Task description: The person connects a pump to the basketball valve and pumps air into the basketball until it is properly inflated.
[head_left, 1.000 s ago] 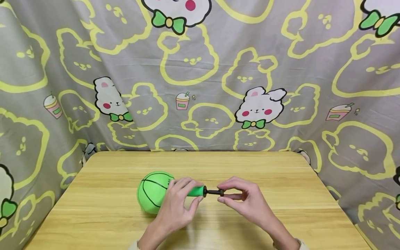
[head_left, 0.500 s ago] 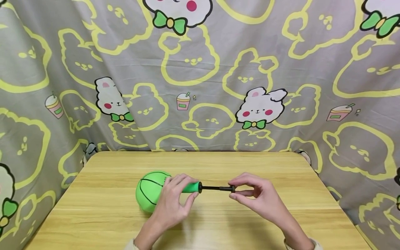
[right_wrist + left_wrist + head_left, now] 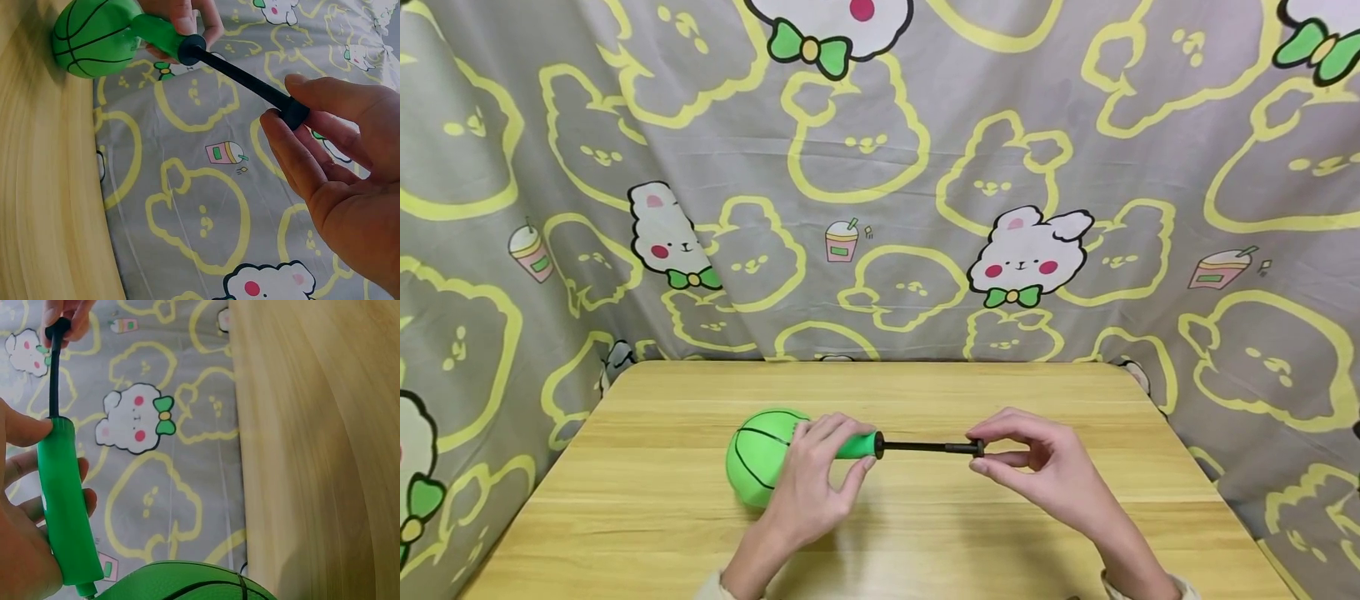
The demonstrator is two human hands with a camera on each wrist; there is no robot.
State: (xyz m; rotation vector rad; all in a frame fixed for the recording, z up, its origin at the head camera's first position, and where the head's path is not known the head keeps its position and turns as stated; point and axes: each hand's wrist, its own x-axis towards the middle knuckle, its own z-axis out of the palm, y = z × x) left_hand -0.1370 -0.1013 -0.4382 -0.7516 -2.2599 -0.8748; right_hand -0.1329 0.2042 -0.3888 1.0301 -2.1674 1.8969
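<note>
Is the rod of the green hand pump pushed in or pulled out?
Pulled out: a long length of black rod shows between the green barrel and the end knob that the right hand pinches.

Soft, even light is brightening the desk (image 3: 925, 521) in the head view, diffuse shadows falling below the hands (image 3: 816, 477), while both wrist views are looking dimmer and softer.

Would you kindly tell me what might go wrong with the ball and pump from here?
The thin rod stands far out of the barrel, so sideways force might bend it. The right hand pinches only the knob, which could slip. The round ball might roll away from the nozzle.
</note>
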